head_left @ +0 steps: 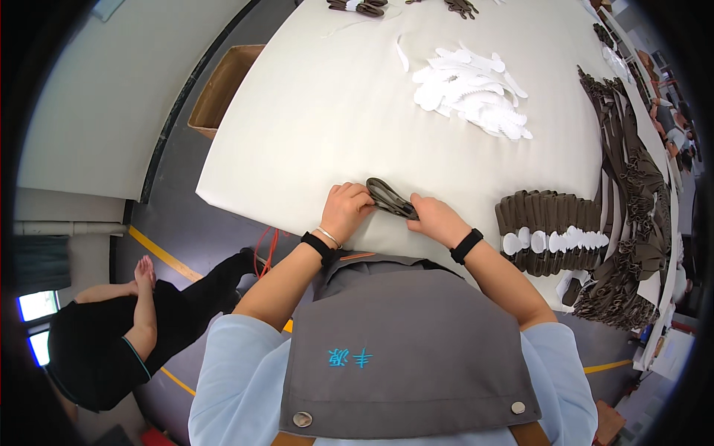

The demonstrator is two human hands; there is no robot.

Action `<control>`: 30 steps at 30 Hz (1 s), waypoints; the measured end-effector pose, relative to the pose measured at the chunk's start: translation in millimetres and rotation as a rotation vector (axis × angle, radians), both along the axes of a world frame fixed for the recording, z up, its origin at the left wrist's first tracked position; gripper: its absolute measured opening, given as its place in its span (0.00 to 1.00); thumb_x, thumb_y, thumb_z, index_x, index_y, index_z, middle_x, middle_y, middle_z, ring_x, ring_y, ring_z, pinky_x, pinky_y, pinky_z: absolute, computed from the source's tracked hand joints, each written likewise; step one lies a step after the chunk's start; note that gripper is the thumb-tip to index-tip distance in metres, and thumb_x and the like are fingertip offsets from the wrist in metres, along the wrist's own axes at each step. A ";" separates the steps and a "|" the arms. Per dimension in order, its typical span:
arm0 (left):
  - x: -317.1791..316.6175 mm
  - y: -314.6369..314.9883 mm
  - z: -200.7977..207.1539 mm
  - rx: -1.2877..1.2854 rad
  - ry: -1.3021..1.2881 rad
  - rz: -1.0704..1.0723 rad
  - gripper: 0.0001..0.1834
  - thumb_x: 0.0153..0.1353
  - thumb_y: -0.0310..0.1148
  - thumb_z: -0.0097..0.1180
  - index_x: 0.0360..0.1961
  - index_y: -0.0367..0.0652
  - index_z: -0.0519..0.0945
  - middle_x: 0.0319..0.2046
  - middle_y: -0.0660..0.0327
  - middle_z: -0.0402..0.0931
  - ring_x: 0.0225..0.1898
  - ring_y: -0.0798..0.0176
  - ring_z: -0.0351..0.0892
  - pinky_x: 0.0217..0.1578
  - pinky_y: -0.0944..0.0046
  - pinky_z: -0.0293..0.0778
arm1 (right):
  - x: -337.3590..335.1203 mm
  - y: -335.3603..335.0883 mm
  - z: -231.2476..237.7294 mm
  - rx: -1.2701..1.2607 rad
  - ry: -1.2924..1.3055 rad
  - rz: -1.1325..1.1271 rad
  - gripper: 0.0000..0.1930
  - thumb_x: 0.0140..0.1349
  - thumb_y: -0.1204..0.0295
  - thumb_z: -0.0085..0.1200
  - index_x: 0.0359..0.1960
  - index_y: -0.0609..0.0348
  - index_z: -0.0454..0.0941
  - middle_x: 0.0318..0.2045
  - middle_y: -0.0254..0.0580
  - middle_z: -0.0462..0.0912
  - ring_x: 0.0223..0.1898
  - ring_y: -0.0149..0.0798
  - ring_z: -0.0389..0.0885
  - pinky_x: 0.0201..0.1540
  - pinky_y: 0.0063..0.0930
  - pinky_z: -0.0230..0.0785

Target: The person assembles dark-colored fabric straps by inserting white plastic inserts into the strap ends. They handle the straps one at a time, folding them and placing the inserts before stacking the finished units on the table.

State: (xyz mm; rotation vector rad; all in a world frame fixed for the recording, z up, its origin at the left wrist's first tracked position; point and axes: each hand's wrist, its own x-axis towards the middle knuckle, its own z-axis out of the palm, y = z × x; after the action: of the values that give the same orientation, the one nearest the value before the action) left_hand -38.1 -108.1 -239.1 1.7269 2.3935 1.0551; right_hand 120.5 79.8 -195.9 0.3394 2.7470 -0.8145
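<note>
A dark brown strap (pixel 382 193), looped into a flat coil, is held just above the near edge of the white table (pixel 297 149). At the coil's left end, my left hand (pixel 347 211) pinches it between thumb and fingers. Its right end is gripped by my right hand (pixel 439 221), which hides part of the strap. To the right of that hand lies a row of similar coiled straps (pixel 547 207) with white paper tags round their middles. Farther off, a loose pile of white tags (pixel 472 91) is spread on the table.
Long brown straps with metal hooks (pixel 632 178) hang in a heap along the table's right side. More bundled straps (pixel 357 7) lie at the far edge. A cardboard box (pixel 223 85) stands beyond the left edge. At the left is a person in black (pixel 104 342), hands together.
</note>
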 end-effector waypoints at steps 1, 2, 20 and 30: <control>-1.7 -0.1 0.8 -0.009 -0.017 -0.008 0.07 0.45 0.28 0.68 0.25 0.48 0.81 0.39 0.69 0.80 0.43 0.63 0.76 0.44 0.60 0.68 | 1.5 -2.9 1.2 0.054 0.024 -0.004 0.19 0.55 0.65 0.62 0.39 0.65 0.69 0.32 0.55 0.77 0.34 0.58 0.78 0.40 0.48 0.72; -2.1 0.9 6.1 -0.019 -0.037 -0.018 0.07 0.45 0.27 0.68 0.25 0.47 0.81 0.41 0.68 0.80 0.45 0.63 0.77 0.45 0.59 0.69 | 2.2 -4.4 1.8 0.109 0.046 -0.010 0.19 0.55 0.65 0.62 0.39 0.65 0.69 0.33 0.55 0.76 0.34 0.58 0.78 0.40 0.47 0.72; -6.4 13.8 8.8 0.098 -0.135 -0.162 0.10 0.46 0.19 0.67 0.27 0.37 0.78 0.46 0.57 0.78 0.43 0.53 0.80 0.38 0.61 0.81 | 4.9 -3.4 -7.0 0.524 0.152 0.120 0.14 0.57 0.67 0.59 0.41 0.60 0.72 0.35 0.43 0.74 0.42 0.43 0.72 0.40 0.37 0.68; -8.9 2.0 9.6 -0.074 -0.390 -0.078 0.18 0.50 0.22 0.68 0.41 0.40 0.75 0.49 0.56 0.77 0.42 0.54 0.81 0.40 0.61 0.80 | 10.8 1.4 -7.4 0.391 0.282 0.135 0.16 0.57 0.70 0.59 0.43 0.63 0.71 0.40 0.45 0.73 0.43 0.45 0.71 0.43 0.36 0.66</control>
State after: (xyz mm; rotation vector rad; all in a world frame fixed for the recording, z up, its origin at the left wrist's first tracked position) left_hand -47.0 -106.1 -229.6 1.4210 2.0810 1.1511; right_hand 131.3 81.2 -203.2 0.1124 3.1485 -0.3048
